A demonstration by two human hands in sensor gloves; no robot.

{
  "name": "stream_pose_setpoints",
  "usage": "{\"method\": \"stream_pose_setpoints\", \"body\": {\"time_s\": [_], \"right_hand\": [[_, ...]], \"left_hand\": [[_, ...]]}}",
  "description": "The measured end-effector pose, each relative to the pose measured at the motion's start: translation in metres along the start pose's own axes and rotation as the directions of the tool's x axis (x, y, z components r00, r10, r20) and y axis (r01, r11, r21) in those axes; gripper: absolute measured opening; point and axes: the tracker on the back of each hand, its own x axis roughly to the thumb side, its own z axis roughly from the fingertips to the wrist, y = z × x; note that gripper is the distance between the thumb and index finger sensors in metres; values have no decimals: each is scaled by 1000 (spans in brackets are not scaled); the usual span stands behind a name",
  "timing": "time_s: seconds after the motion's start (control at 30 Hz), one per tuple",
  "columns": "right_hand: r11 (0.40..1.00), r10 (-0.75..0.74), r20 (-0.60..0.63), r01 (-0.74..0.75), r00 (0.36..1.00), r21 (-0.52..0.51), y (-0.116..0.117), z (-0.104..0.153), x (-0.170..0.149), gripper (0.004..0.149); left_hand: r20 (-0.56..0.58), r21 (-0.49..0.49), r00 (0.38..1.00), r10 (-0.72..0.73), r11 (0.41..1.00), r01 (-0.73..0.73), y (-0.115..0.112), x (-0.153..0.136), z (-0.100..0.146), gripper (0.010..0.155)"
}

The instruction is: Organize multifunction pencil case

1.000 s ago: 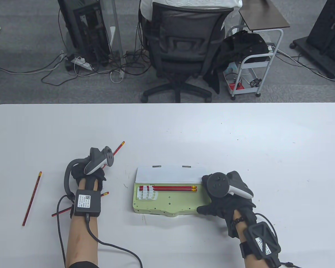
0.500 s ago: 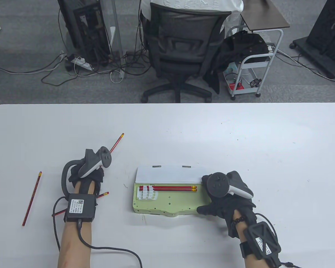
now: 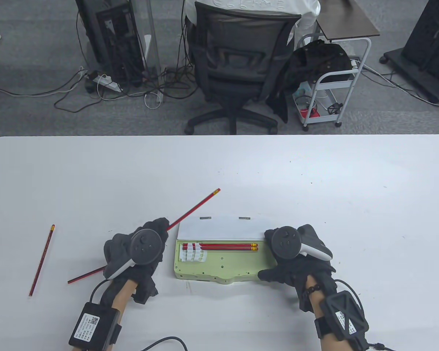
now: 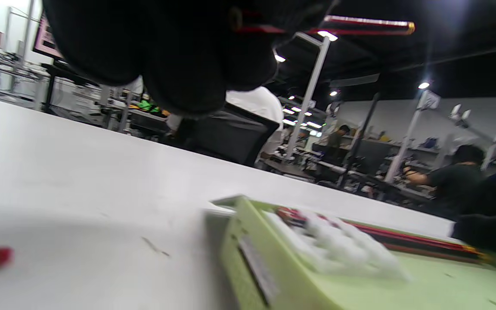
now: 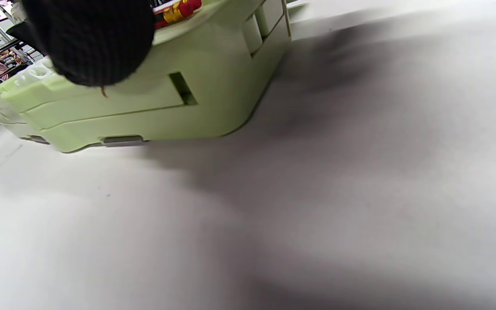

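Observation:
A light-green pencil case (image 3: pixel 219 268) lies open on the table, its white lid (image 3: pixel 223 227) folded back. Two red pencils (image 3: pixel 226 246) lie in it beside a white holder (image 3: pixel 194 255). My left hand (image 3: pixel 161 228) pinches a third red pencil (image 3: pixel 195 206), which slants up and right past the lid's left corner; in the left wrist view the held pencil (image 4: pixel 360 21) sticks out above the case (image 4: pixel 265 267). My right hand (image 3: pixel 269 254) grips the case's right end, with a fingertip (image 5: pixel 88 38) on the case (image 5: pixel 144 107).
A loose red pencil (image 3: pixel 86 275) lies partly under my left wrist, and another pencil (image 3: pixel 42 259) lies far left. Beyond the table's far edge (image 3: pixel 219 136) stand an office chair (image 3: pixel 241 65) with a person in it, a white cart (image 3: pixel 329 84) and floor cables.
My left hand has swung right, up to the case's left end, carrying the pencil, whose eraser end now points past the lid. The right hand and the case have not moved.

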Motion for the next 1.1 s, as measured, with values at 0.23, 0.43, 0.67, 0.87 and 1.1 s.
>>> {"method": "stream_pose_setpoints", "body": {"time_s": [0.23, 0.43, 0.67, 0.87, 1.1], "right_hand": [[1000, -5, -1, 5, 1000, -16, -5, 4, -2, 109], [985, -43, 31, 47, 999, -165, -17, 15, -4, 104], [894, -94, 150, 150, 984, -423, -26, 26, 7, 85], [825, -70, 228, 185, 971, -533, -29, 33, 22, 72], [819, -33, 285, 190, 958, -541, -25, 33, 42, 61]], "left_hand": [[78, -37, 994, -73, 996, 76, -15, 5, 5, 42], [92, -60, 993, -70, 995, 76, -21, 1, 3, 42], [132, -101, 991, 11, 995, 2, -22, 0, 4, 41], [168, -124, 985, 33, 992, -13, -21, 5, 5, 41], [193, -134, 980, 55, 991, -29, -22, 9, 5, 41]]}}
